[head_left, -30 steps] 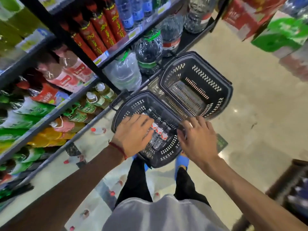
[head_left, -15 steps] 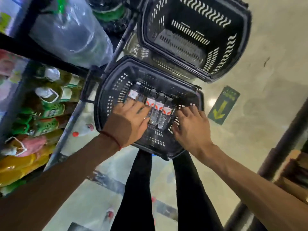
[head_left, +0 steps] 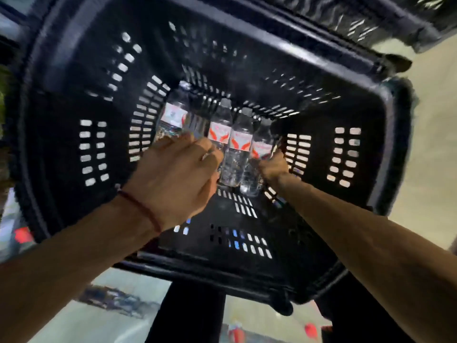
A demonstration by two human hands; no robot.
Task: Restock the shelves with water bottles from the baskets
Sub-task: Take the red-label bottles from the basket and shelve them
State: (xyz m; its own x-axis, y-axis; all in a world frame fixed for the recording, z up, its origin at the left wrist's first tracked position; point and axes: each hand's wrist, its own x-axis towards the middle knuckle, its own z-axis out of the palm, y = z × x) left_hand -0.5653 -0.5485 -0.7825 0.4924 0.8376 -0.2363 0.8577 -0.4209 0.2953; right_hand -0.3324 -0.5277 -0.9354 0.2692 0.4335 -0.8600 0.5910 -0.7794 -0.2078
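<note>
A black slotted basket [head_left: 61,149] fills the view, and I look straight down into it. Several clear water bottles with red and white labels lie side by side on its bottom. My left hand [head_left: 178,174], with a red thread at the wrist, reaches in, its fingers curled down around a bottle between the leftmost bottle [head_left: 173,115] and the second bottle [head_left: 220,129]. That bottle is mostly hidden under the hand. My right hand [head_left: 273,165] grips the lower side of the rightmost bottle [head_left: 262,144]. A third bottle [head_left: 238,152] lies untouched between my hands.
A second black basket [head_left: 371,18] touches the far rim at the top right. Pale shiny floor [head_left: 435,120] shows on the right and below. My dark trouser legs [head_left: 188,315] stand under the near rim. The shelf edge at the left is blurred.
My head has dropped much closer to the basket. Both hands have gone from its near part down to the bottles, and their fingers have curled round them.
</note>
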